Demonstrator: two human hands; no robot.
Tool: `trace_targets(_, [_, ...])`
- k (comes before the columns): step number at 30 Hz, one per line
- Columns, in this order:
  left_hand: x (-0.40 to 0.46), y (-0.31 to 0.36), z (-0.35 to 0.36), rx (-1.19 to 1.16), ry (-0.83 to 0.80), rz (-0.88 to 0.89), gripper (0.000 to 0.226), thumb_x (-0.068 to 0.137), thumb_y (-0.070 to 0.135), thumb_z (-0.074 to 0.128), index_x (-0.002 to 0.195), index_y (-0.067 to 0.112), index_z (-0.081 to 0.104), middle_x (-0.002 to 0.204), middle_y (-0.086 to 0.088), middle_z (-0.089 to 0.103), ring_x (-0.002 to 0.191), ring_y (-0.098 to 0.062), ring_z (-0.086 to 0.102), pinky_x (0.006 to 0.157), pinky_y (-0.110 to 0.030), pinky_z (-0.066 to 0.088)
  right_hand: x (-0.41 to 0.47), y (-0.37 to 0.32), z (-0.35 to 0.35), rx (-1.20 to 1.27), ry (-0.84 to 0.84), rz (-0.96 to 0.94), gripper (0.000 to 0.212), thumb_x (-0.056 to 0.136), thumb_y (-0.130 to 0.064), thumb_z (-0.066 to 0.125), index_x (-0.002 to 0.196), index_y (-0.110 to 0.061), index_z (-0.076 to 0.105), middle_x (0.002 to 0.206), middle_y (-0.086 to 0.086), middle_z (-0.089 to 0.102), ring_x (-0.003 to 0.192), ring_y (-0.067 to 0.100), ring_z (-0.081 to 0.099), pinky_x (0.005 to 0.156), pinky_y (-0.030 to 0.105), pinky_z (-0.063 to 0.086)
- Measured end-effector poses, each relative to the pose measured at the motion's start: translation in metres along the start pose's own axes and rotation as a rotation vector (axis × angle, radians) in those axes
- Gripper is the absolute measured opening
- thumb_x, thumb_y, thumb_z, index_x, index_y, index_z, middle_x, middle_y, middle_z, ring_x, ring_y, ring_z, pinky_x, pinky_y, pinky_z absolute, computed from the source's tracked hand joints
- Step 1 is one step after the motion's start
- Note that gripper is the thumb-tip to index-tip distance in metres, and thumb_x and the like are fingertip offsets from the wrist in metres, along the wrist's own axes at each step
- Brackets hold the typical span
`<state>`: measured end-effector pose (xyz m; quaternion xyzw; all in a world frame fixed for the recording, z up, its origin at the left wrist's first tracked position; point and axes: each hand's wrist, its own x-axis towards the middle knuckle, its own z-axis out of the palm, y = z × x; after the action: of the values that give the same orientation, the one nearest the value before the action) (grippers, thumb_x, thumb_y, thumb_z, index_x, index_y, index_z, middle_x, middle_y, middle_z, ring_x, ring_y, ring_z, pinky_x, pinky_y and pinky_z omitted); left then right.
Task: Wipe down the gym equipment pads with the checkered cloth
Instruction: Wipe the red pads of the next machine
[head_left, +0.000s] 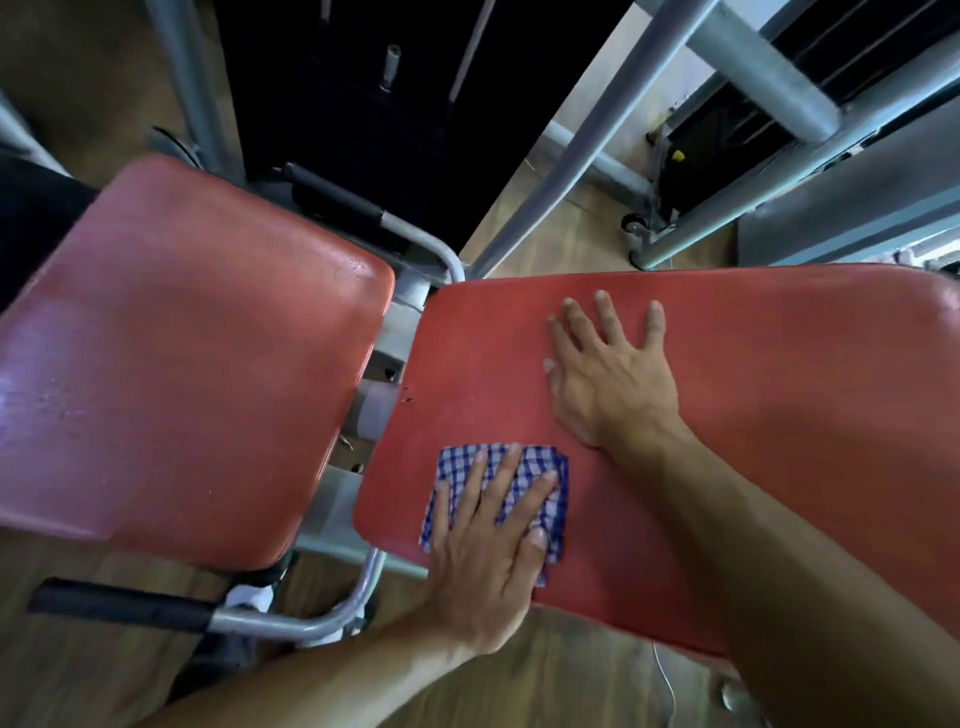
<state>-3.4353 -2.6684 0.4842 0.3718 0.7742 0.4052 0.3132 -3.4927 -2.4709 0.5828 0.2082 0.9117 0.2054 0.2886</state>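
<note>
Now, from your head camera, your left hand (483, 566) lies flat on the checkered cloth (524, 475), its fingers (506, 480) straight and spread, pressing the folded blue-and-white fabric down without curling round it. The cloth sits on the near left corner of the right red pad (753, 374), close to that pad's left edge and its near edge, with one corner of the fabric reaching the near rim beside your thumb. Your right hand (613, 384) rests palm down on the same pad, further up and to the right of the cloth, fingers straight and fanned apart, holding nothing. The two hands are near each other but apart, and the right forearm crosses the pad from the lower right.

To the left stands a second, duller left red pad (182, 364), separated from the first by a gap where the grey metal frame (379, 410) shows. A black-gripped handle (124, 605) on a curved grey tube juts out below the left pad. Beneath everything is a wooden floor (587, 686), and grey steel tubes (587, 140) of other machines run across the upper right.
</note>
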Motion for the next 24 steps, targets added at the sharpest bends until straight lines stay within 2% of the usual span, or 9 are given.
trace_targets(4, [0.043,-0.002,-0.005,-0.029,-0.021,-0.065,0.046,0.094,0.059,0.001,0.137,0.071,-0.011,0.160,0.026,-0.017,0.148,-0.003,-0.022,0.120,-0.047,-0.013,0.000,-0.002,0.001,0.017,0.018,0.004,0.060,0.103,-0.043,0.010,0.158,-0.018,0.006,0.166,0.001,0.002,0.152,0.029,-0.008,0.112,0.067,-0.007])
trace_targets(8, [0.138,-0.020,-0.023,-0.064,-0.042,-0.162,0.049,0.103,0.050,0.014,0.147,0.058,-0.005,0.162,0.020,-0.016,0.150,-0.010,-0.017,0.120,-0.058,-0.004,0.000,-0.002,0.004,0.029,0.050,0.009,0.062,0.102,-0.044,0.010,0.157,-0.016,0.012,0.166,0.002,0.008,0.152,0.029,-0.002,0.113,0.067,-0.004])
trace_targets(12, [0.203,-0.033,-0.042,-0.037,-0.045,-0.071,0.049,0.105,0.045,0.016,0.150,0.056,-0.001,0.163,0.019,-0.013,0.151,-0.013,-0.016,0.118,-0.058,-0.009,0.000,-0.005,0.008,0.046,0.132,0.033,0.056,0.104,-0.038,0.021,0.153,-0.013,0.032,0.160,0.004,0.029,0.150,0.031,0.016,0.112,0.069,0.005])
trace_targets(15, [0.251,-0.035,-0.049,0.076,-0.037,0.016,0.053,0.099,0.050,0.010,0.152,0.051,0.009,0.165,0.016,0.000,0.153,-0.017,-0.004,0.118,-0.063,-0.003,0.002,-0.005,0.012,0.047,0.150,0.028,0.059,0.101,-0.039,0.022,0.152,-0.012,0.035,0.159,0.006,0.032,0.150,0.032,0.018,0.111,0.069,0.004])
trace_targets(17, [0.269,-0.033,-0.051,0.166,-0.025,0.074,0.062,0.091,0.053,0.004,0.151,0.048,0.017,0.163,0.015,0.015,0.150,-0.015,0.010,0.117,-0.064,0.010,0.005,-0.004,0.013,0.041,0.165,0.024,0.059,0.101,-0.039,0.022,0.153,-0.013,0.032,0.159,0.006,0.031,0.150,0.032,0.017,0.110,0.070,0.002])
trace_targets(19, [0.271,-0.032,-0.050,0.138,-0.003,0.077,0.062,0.090,0.053,0.004,0.149,0.050,0.020,0.160,0.016,0.021,0.149,-0.013,0.015,0.116,-0.062,0.013,0.007,-0.005,0.013,0.055,0.168,0.029,0.057,0.101,-0.038,0.027,0.153,-0.014,0.032,0.159,0.006,0.032,0.150,0.033,0.017,0.110,0.070,0.003])
trace_targets(24, [0.224,-0.039,-0.048,0.011,-0.047,0.049,0.047,0.104,0.051,0.013,0.149,0.058,0.003,0.165,0.017,-0.007,0.151,-0.012,-0.015,0.119,-0.056,-0.010,0.010,-0.009,0.011,0.068,0.143,0.018,0.052,0.103,-0.036,0.032,0.151,-0.016,0.033,0.160,0.006,0.030,0.149,0.036,0.017,0.111,0.070,0.003])
